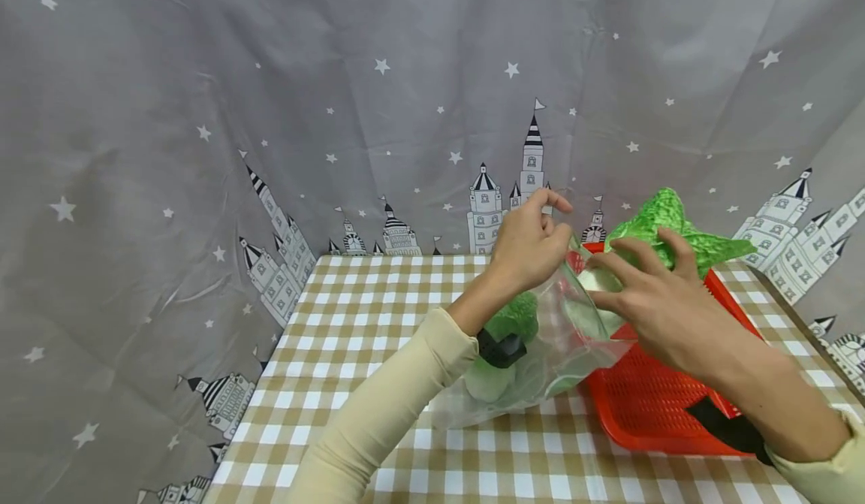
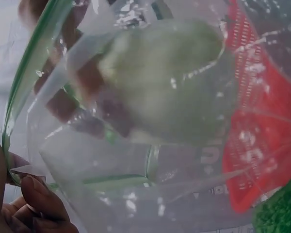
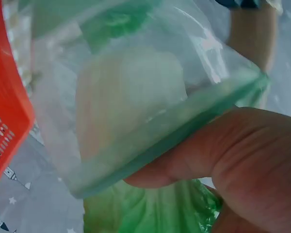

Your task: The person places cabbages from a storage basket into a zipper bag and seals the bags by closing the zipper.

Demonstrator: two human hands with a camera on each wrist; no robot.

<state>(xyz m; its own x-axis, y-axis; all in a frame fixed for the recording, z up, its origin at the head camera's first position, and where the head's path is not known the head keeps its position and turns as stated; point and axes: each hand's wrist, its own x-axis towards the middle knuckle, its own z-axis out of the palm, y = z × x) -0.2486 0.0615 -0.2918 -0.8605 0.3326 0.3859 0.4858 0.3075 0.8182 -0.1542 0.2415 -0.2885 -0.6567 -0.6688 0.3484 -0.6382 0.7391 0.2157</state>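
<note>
My left hand [image 1: 530, 245] pinches the green-edged rim of a clear zip bag [image 1: 547, 369] and holds its mouth up. My right hand [image 1: 665, 316] grips a leafy Chinese cabbage [image 1: 665, 215] at the bag's mouth; its pale stem end is inside the plastic and its green leaves stick out. The right thumb [image 3: 184, 165] lies along the bag's rim in the right wrist view. Lower in the bag is another leafy vegetable [image 1: 520, 315] with a pale base, partly hidden by my left wrist.
A red perforated plastic basket [image 1: 655, 406] stands under my right forearm, beside the bag. Both rest on a brown-and-white checked tablecloth [image 1: 378, 324]. Behind the table hangs a grey curtain [image 1: 405, 113] printed with stars and castles.
</note>
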